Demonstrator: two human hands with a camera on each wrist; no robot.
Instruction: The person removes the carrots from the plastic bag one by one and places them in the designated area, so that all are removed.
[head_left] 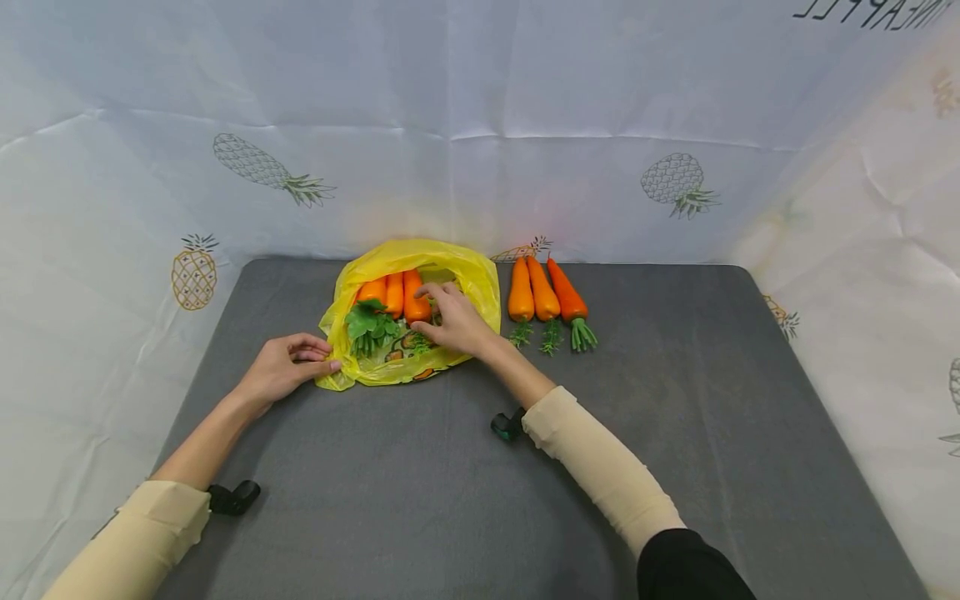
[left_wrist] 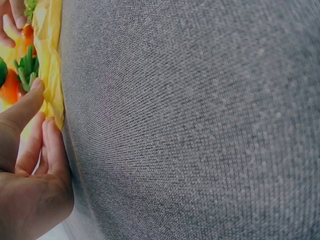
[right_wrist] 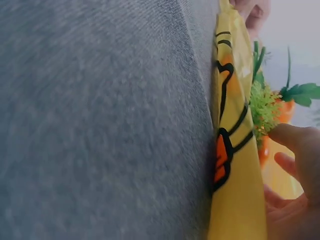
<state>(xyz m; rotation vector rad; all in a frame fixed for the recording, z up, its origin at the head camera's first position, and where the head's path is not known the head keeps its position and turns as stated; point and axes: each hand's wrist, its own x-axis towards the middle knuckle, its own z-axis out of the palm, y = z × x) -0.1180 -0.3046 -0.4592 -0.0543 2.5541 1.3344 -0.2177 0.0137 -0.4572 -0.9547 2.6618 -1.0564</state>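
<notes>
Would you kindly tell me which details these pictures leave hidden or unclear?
Head view: the right hand hides part of the yellow bag.
Head view: lettering cut off by the top edge.
Left wrist view: the left edge cuts off the right hand.
Right wrist view: the bag's side hides part of a carrot.

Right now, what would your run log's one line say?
left grip: pinches yellow bag | right grip: at bag's mouth, by bagged carrots | three loose carrots: on table, right of bag
</notes>
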